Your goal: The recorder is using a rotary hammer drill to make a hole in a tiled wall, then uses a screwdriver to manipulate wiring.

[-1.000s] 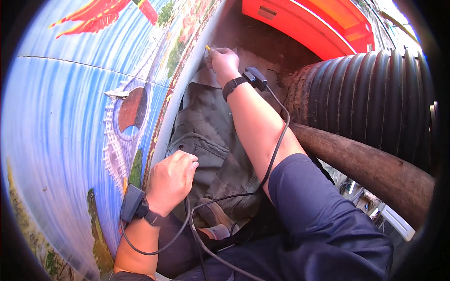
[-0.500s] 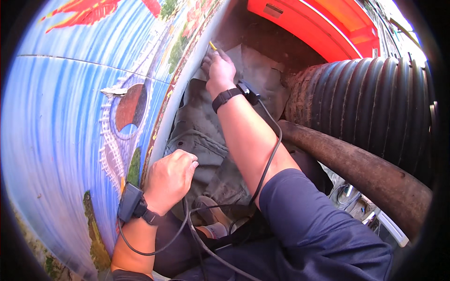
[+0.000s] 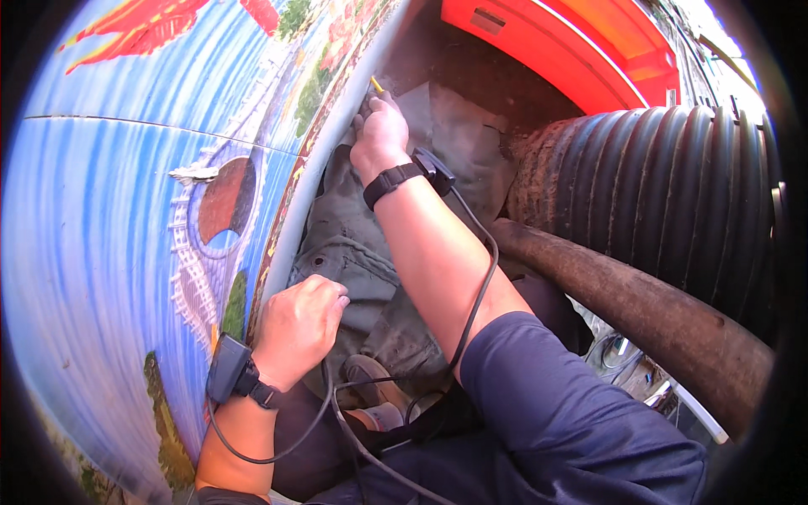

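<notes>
My right hand (image 3: pixel 381 139) reaches out to the far end of a pale rounded rim (image 3: pixel 324 172), its fingers curled around a thin yellow stick-like tool (image 3: pixel 377 84). Only the yellow tip shows past the fingers, so its kind is hidden. The rim edges a large panel (image 3: pixel 109 252) painted with a blue waterfall scene. Nearer to me, my left hand (image 3: pixel 296 330) is closed next to the same rim, thumb and fingers together. What it may hold cannot be made out. Below both hands lies a crumpled grey cloth (image 3: pixel 353 261).
A ribbed black pipe (image 3: pixel 640 194) lies at the right, with a worn brown wooden pole (image 3: pixel 631 295) slanting in front of it. An orange-red trough-like part (image 3: pixel 555 50) stands at the far side. Black cables (image 3: pixel 484 295) run from the devices on my wrists. My shoe (image 3: pixel 366 374) is below.
My right hand has shifted slightly left and nearer, along the rim, still holding the yellow tool. My left hand stays closed in nearly the same place. The whole view has drifted a little.
</notes>
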Demonstrator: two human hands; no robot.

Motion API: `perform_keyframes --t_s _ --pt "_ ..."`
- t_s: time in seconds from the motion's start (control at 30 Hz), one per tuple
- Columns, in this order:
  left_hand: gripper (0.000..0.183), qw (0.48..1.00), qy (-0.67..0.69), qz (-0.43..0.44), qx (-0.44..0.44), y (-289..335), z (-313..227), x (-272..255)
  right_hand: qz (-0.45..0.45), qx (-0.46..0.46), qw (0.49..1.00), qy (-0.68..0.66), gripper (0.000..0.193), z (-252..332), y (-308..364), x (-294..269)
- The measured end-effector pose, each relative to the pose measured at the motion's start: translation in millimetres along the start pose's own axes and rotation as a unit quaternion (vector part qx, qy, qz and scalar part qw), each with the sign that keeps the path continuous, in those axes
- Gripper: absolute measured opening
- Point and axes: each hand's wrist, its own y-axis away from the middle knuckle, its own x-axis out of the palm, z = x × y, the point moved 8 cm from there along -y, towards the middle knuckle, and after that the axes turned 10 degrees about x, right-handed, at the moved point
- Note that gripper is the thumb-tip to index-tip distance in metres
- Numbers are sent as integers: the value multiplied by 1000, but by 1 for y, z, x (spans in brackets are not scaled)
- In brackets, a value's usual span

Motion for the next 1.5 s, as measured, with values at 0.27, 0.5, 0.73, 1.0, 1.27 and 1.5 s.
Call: perform_keyframes --t_s 0.27,0.5,0.73,1.0,1.27,1.5 --pt "7 1000 2 16 -16 2 3 -1 34 -65 986 147 62 4 -1 25" --pt "6 1000 10 16 -4 -4 0 4 -14 -78 970 231 59 15 -17 13" --pt "6 1000 -7 21 5 -1 -1 3 -27 -97 969 224 56 20 -3 18" --pt "7 999 -26 9 16 4 8 10 102 -66 974 188 56 21 -28 2" --pt "9 999 -13 -33 -10 2 1 -2 -53 20 975 216 11 17 21 -53" --pt "13 984 93 -147 -38 -3 2 -15 140 89 895 413 18 7 87 14"
